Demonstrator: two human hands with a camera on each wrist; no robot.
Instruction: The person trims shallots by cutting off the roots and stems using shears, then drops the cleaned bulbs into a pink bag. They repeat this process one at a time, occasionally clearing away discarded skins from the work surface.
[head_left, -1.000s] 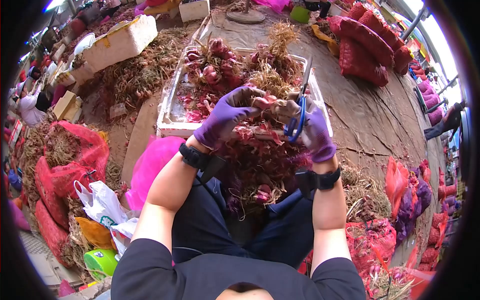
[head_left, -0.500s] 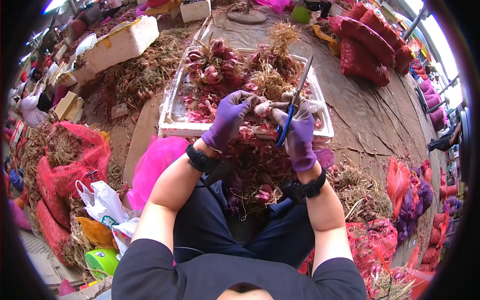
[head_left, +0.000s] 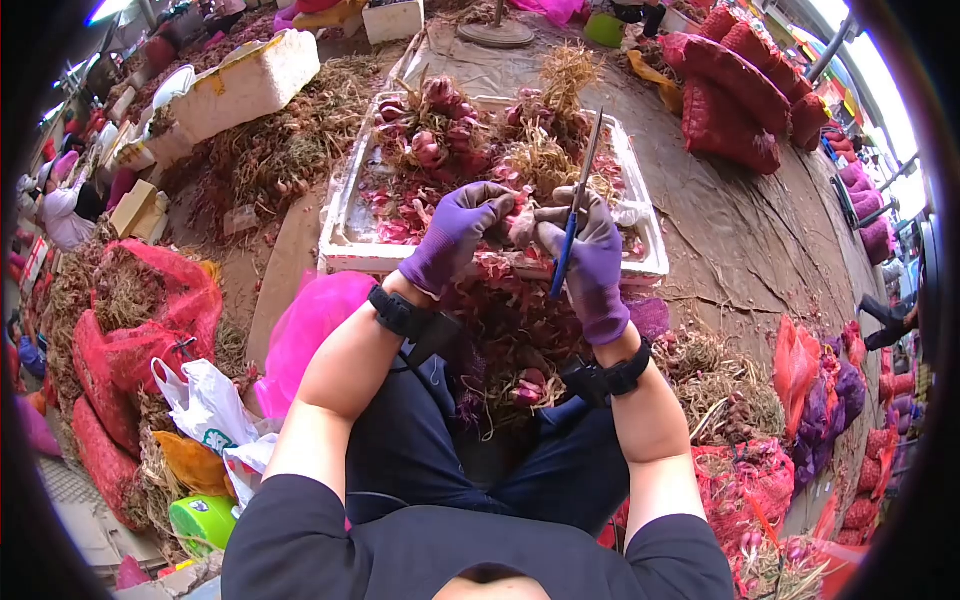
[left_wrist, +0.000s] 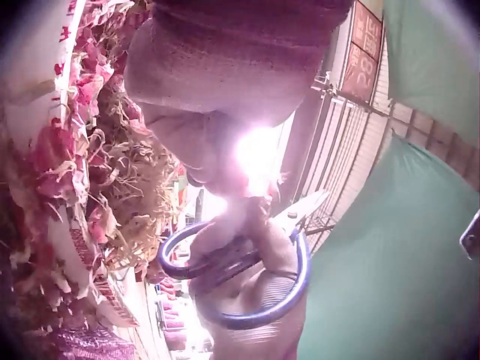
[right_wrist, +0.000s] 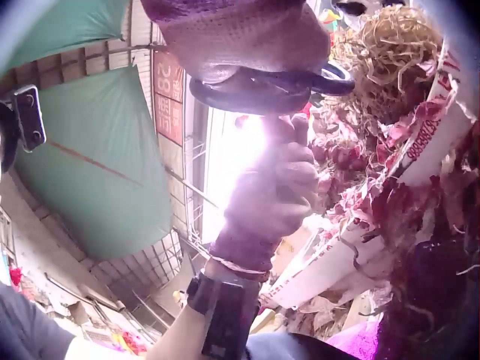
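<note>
In the head view my gloved left hand (head_left: 452, 240) pinches a small pink-skinned shallot (head_left: 520, 224) between thumb and fingertips, over the near edge of a white foam box (head_left: 365, 262). My gloved right hand (head_left: 596, 265) grips blue-handled scissors (head_left: 564, 255), their blades pointing up and away from me. Its thumb tip is right at the shallot. Both blue loops of the scissors (left_wrist: 304, 274) show around the right hand's fingers in the left wrist view. Bunches of red shallots (head_left: 428, 150) with dry stalks lie in the box among papery skins.
A heap of loose skins (head_left: 520, 325) lies between my knees, below the box. Mesh sacks (head_left: 730, 120) stand at the back right. A long foam box (head_left: 245, 85) sits at the back left, and a white plastic bag (head_left: 205, 405) is beside my left arm.
My right hand has shifted slightly left and turned, so the scissors' loops now show edge-on and the blades lean less steeply. The left hand has moved a little right, still pinching the shallot.
</note>
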